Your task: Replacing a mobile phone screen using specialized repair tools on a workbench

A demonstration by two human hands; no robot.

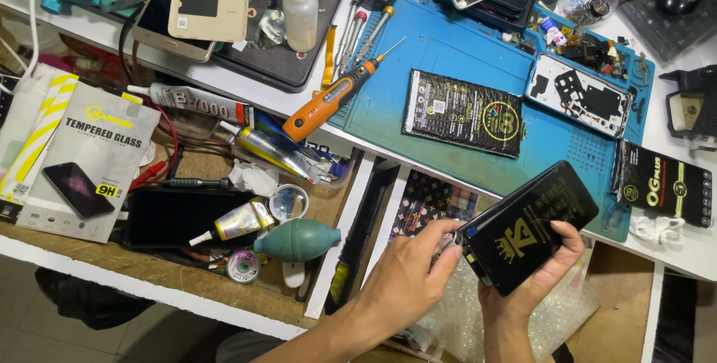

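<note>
My right hand (534, 281) cradles a black phone-sized slab with a gold emblem, the black phone (526, 227), tilted up to the right over the lap area. My left hand (407, 277) pinches at its lower left end, fingertips on the edge. On the blue work mat (441, 64) behind lie a black battery pack (463, 111) and an opened white phone frame (579, 94). An orange electric screwdriver (328, 101) rests across the mat's left edge.
An open wooden drawer at left holds a teal air-blower bulb (297, 240), glue tubes (239, 221), a dark phone (175, 217) and a screen-protector packet (86, 161). A squeeze bottle (301, 8), tweezers, stacked phones and a black box (665, 182) crowd the white bench. Bubble wrap lies below my hands.
</note>
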